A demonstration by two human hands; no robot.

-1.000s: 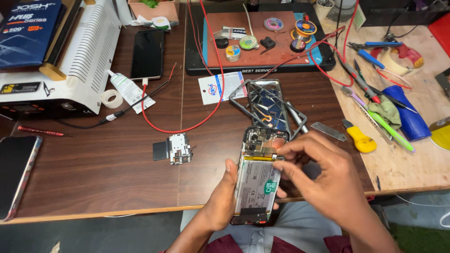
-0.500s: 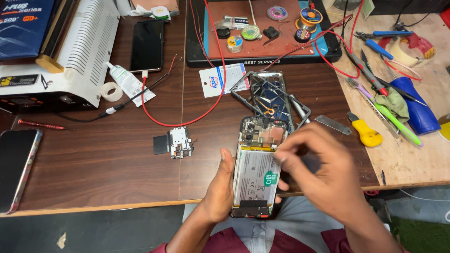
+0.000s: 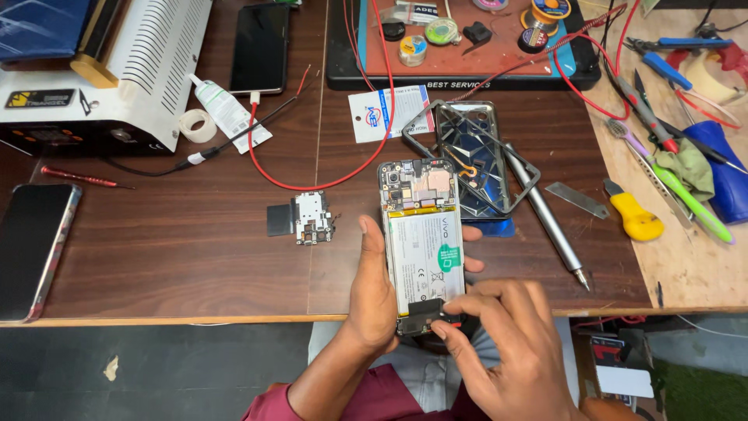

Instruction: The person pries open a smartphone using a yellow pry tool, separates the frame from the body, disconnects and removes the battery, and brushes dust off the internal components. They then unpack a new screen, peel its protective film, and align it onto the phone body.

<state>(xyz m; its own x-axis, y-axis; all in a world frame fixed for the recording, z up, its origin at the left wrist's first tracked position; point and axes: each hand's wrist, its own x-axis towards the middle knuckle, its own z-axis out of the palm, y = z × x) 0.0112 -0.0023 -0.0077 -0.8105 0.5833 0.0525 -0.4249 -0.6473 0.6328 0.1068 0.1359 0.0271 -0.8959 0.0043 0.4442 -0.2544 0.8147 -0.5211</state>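
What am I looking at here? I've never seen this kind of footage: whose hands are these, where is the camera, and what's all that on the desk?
There is no machine: a person works with bare hands, filmed by a camera worn on the head and looking down. The left hand cradles an opened phone with its back off, so the white battery shows. The right hand pinches at the phone's lower end. On the brown wooden desk lie a small circuit board, a patterned phone back cover, a metal screwdriver, a red wire and a yellow-handled tool. Another phone lies at the far left.
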